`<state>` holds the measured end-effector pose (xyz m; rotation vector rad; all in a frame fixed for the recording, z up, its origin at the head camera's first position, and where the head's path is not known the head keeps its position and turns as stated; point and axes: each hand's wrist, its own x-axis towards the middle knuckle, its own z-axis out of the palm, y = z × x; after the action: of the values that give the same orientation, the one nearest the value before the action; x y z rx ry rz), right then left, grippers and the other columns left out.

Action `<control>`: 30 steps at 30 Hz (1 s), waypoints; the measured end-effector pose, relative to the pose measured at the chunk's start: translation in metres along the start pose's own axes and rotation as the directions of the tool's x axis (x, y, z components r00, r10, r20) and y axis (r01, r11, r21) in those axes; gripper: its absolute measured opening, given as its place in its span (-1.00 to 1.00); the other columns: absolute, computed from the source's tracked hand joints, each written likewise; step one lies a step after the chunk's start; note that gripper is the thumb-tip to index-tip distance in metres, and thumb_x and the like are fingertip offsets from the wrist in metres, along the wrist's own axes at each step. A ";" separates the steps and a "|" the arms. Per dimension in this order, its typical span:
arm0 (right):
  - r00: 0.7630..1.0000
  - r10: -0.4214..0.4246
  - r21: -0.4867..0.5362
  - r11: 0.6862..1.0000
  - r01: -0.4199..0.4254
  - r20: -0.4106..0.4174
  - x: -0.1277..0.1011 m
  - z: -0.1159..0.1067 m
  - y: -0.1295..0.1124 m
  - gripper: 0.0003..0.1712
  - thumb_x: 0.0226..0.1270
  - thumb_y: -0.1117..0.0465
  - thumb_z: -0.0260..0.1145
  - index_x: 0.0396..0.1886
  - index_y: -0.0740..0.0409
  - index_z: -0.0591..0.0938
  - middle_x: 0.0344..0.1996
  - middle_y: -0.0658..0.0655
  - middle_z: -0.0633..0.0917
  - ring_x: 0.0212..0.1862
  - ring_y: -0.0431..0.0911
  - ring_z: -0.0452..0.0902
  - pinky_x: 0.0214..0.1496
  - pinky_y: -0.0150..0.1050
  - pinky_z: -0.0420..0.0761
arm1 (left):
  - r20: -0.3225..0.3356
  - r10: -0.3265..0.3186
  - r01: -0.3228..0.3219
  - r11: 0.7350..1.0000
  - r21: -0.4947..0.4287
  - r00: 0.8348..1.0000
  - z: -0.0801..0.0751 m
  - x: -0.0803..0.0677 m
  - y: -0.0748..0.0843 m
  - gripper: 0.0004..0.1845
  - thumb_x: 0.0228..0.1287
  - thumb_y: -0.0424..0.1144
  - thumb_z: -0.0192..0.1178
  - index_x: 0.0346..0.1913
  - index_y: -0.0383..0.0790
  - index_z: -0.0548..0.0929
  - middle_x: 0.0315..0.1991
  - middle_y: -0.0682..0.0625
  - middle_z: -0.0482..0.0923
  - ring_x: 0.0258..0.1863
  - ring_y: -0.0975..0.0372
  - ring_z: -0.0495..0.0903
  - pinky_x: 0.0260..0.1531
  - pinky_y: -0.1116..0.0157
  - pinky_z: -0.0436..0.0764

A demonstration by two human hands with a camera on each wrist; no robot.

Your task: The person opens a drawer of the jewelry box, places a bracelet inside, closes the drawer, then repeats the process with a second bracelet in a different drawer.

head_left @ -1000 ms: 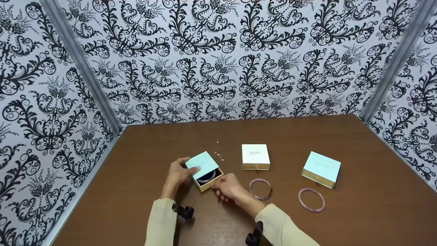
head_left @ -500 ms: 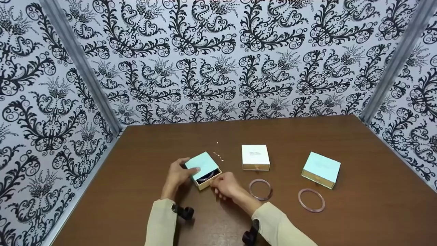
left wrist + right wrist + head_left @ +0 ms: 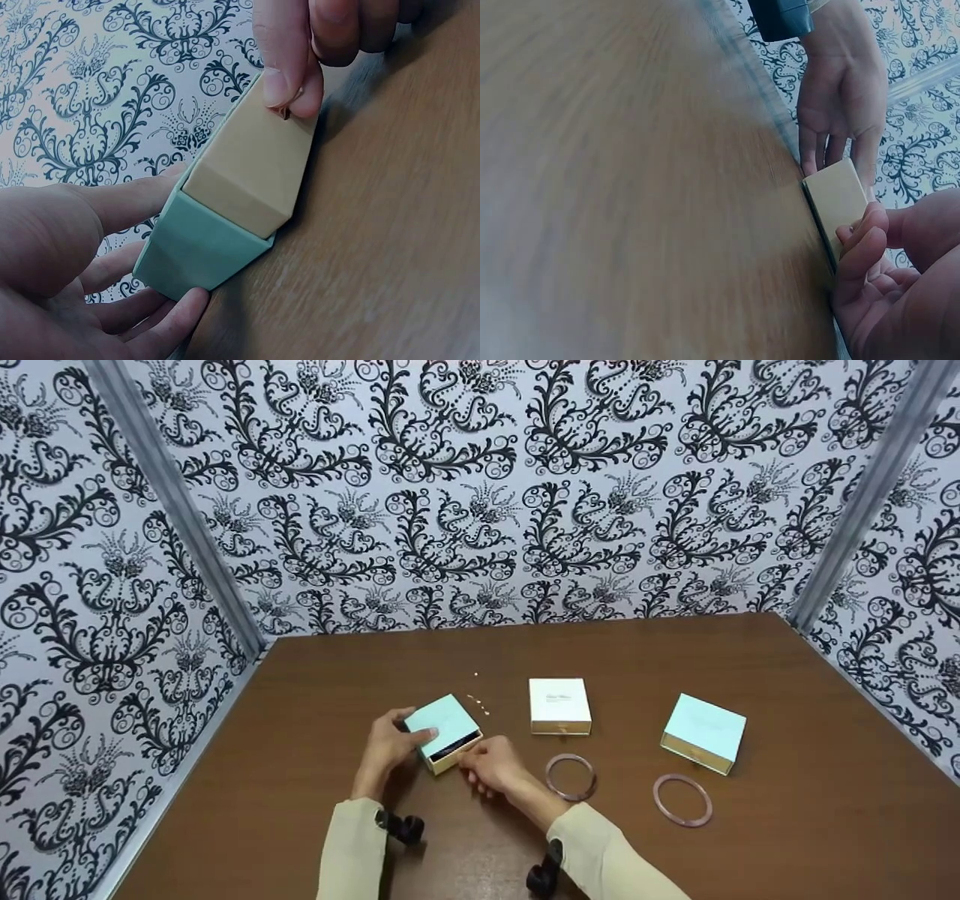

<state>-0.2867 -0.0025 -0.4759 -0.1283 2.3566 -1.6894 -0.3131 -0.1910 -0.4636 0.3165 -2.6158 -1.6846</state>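
Since a second ago the tan drawer [image 3: 455, 757] has slid nearly shut inside its mint sleeve [image 3: 442, 722] on the worktop [image 3: 300, 780]. Left hand [image 3: 388, 746] grips the sleeve; right hand [image 3: 491, 766] pinches the drawer's front. Two bangles [image 3: 570, 777] lie unboxed beside two closed boxes [image 3: 559, 706].

matt card box [image 3: 444, 729]; smooth wood-look table [image 3: 787, 712]; glossy bangles [image 3: 570, 776]

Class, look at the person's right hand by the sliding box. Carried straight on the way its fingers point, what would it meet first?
The right hand already pinches the tan drawer at its front. Straight on, it meets that drawer, pressing it into the mint sleeve held by the left hand.
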 end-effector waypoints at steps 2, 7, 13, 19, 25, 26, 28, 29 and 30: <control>1.000 0.000 0.003 1.000 0.000 -0.001 0.001 0.001 -0.001 -0.79 0.34 0.25 0.31 -0.41 0.30 0.74 -0.84 -0.10 0.48 -0.82 -0.31 0.30 -0.79 -0.45 0.31 | 0.001 -0.007 0.007 1.000 -0.001 1.000 -0.001 -0.001 0.001 -0.32 0.19 -0.24 0.45 0.36 -0.30 0.48 0.41 -0.35 0.37 0.38 -0.14 0.39 0.28 -0.01 0.50; 1.000 -0.013 0.003 1.000 0.013 -0.013 0.003 0.004 -0.003 -0.77 0.36 0.23 0.32 -0.42 0.30 0.74 -0.83 -0.08 0.49 -0.83 -0.30 0.29 -0.80 -0.44 0.31 | 0.009 -0.013 0.013 1.000 -0.002 1.000 -0.003 -0.002 0.001 -0.32 0.20 -0.24 0.44 0.37 -0.30 0.47 0.42 -0.35 0.34 0.40 -0.16 0.36 0.31 -0.03 0.47; 1.000 -0.018 -0.010 1.000 0.018 -0.024 0.005 0.005 -0.005 -0.75 0.38 0.18 0.33 -0.42 0.27 0.74 -0.82 -0.08 0.49 -0.82 -0.29 0.29 -0.79 -0.45 0.31 | 0.005 -0.013 0.013 1.000 -0.003 1.000 -0.004 -0.001 0.002 -0.32 0.20 -0.24 0.44 0.37 -0.31 0.46 0.43 -0.35 0.33 0.41 -0.16 0.35 0.35 -0.04 0.43; 0.999 -0.017 -0.023 1.000 0.016 -0.031 0.006 0.006 -0.004 -0.74 0.39 0.18 0.33 -0.42 0.26 0.74 -0.82 -0.07 0.50 -0.82 -0.28 0.30 -0.79 -0.45 0.32 | 0.009 0.000 0.000 1.000 -0.010 1.000 -0.002 -0.001 0.000 -0.32 0.19 -0.25 0.45 0.35 -0.33 0.47 0.42 -0.36 0.34 0.42 -0.17 0.34 0.35 -0.04 0.43; 0.998 -0.040 -0.046 0.998 0.038 -0.043 0.007 0.007 -0.004 -0.72 0.39 0.16 0.34 -0.45 0.28 0.73 -0.84 -0.08 0.49 -0.83 -0.29 0.32 -0.80 -0.44 0.32 | -0.005 0.046 -0.046 0.999 -0.004 0.999 -0.001 -0.002 0.000 -0.31 0.14 -0.28 0.48 0.32 -0.41 0.49 0.36 -0.39 0.40 0.38 -0.18 0.38 0.32 -0.03 0.45; 0.998 -0.038 -0.045 0.998 0.036 -0.043 0.007 0.006 -0.004 -0.71 0.39 0.16 0.34 -0.45 0.28 0.72 -0.84 -0.08 0.49 -0.83 -0.29 0.32 -0.80 -0.44 0.32 | -0.005 0.045 -0.045 0.999 -0.010 0.999 -0.001 -0.002 0.000 -0.31 0.14 -0.28 0.48 0.32 -0.42 0.49 0.36 -0.39 0.41 0.39 -0.17 0.37 0.33 -0.03 0.44; 0.998 -0.034 -0.044 0.999 0.032 -0.046 0.007 0.006 -0.004 -0.71 0.38 0.15 0.34 -0.46 0.27 0.72 -0.84 -0.09 0.49 -0.84 -0.29 0.32 -0.80 -0.44 0.31 | -0.004 0.044 -0.044 0.999 -0.012 0.999 0.000 -0.001 0.000 -0.31 0.14 -0.28 0.48 0.32 -0.42 0.49 0.36 -0.40 0.40 0.39 -0.17 0.37 0.34 -0.02 0.44; 0.998 -0.033 -0.045 0.998 0.031 -0.047 0.008 0.006 -0.003 -0.71 0.38 0.16 0.34 -0.46 0.27 0.72 -0.84 -0.09 0.49 -0.84 -0.29 0.31 -0.81 -0.43 0.31 | -0.005 0.046 -0.046 0.999 -0.012 0.999 0.000 -0.001 0.000 -0.32 0.14 -0.29 0.48 0.31 -0.42 0.49 0.36 -0.40 0.40 0.38 -0.17 0.37 0.33 -0.02 0.44; 0.998 -0.031 -0.046 0.999 0.029 -0.047 0.008 0.006 -0.003 -0.72 0.38 0.16 0.34 -0.46 0.27 0.72 -0.84 -0.09 0.49 -0.84 -0.29 0.31 -0.81 -0.43 0.31 | -0.005 0.045 -0.045 0.999 -0.013 0.999 0.000 -0.001 0.000 -0.32 0.13 -0.29 0.48 0.31 -0.42 0.49 0.36 -0.39 0.40 0.38 -0.17 0.38 0.33 -0.02 0.44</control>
<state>-0.2933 -0.0108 -0.4763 -0.1335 2.4405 -1.6714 -0.3123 -0.1905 -0.4635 0.2592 -2.5870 -1.6844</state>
